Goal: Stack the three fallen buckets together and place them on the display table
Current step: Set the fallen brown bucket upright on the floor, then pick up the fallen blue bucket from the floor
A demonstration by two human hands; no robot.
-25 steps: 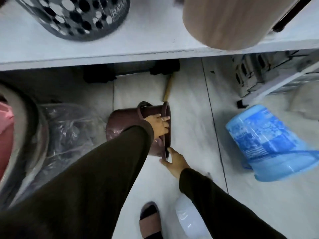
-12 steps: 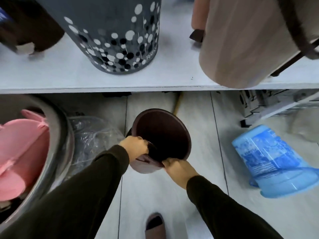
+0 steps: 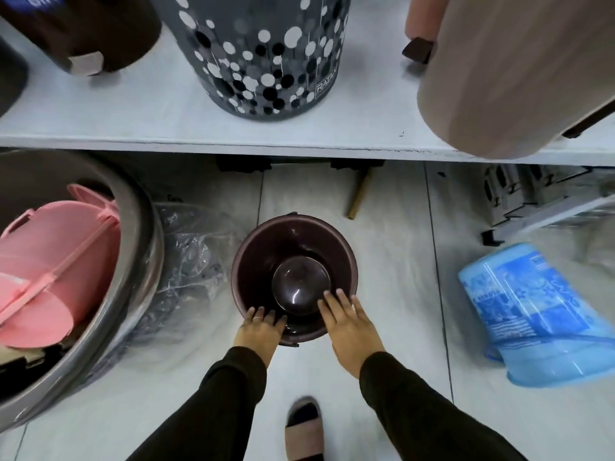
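A dark brown bucket (image 3: 263, 261) stands upright on the tiled floor, its mouth facing me. My left hand (image 3: 261, 331) and my right hand (image 3: 349, 324) both hold its near rim, fingers laid over the edge into the bucket, thumbs hidden outside. A blue printed bucket (image 3: 539, 314) lies on its side on the floor to the right, away from both hands. The white display table (image 3: 166, 128) runs across the top of the view, above and beyond the brown bucket.
On the table stand a polka-dot bin (image 3: 266, 54), a beige bin (image 3: 519, 71) and a dark brown bin (image 3: 83, 28). A grey tub (image 3: 139, 261) with pink plastic items sits at the left beside a plastic bag (image 3: 189, 261). A metal rack (image 3: 532, 194) lies at the right.
The brown bucket went from lying on its side to tilted in both hands, and now stands upright on the floor. My hands shifted to its near rim.
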